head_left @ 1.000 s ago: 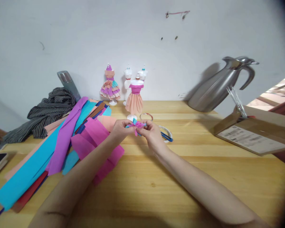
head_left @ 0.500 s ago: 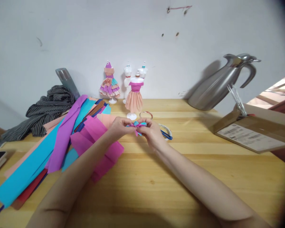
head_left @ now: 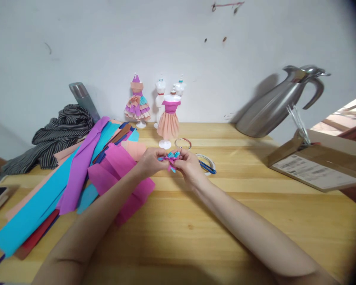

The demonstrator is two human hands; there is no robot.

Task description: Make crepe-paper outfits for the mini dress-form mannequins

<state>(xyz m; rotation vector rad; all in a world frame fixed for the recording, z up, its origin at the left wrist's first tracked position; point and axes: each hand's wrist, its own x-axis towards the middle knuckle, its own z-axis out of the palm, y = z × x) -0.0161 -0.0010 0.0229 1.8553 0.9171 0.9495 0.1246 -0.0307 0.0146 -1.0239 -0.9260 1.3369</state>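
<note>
Over the wooden table [head_left: 225, 213], my left hand [head_left: 150, 162] and my right hand [head_left: 190, 166] meet and pinch a small folded bundle of pink and teal crepe paper [head_left: 170, 159] between their fingertips. Both hands are closed on it. Just left of my left hand lies a crumpled pink paper strip [head_left: 118, 174] on top of a fan of teal, purple, peach and red strips [head_left: 56, 190]. Behind my hands stand small mannequins in paper dresses [head_left: 167, 118].
A roll of tape and blue scissors [head_left: 207, 164] lie right of my hands. A steel jug [head_left: 279, 105] leans at the back right beside a cardboard box [head_left: 314, 166]. A striped cloth [head_left: 56, 136] and grey flask [head_left: 83, 99] sit at the back left.
My hands have drawn closer together and gathered the paper bundle tighter; its pink ends now bunch up more between my fingers. The view has shifted slightly.
</note>
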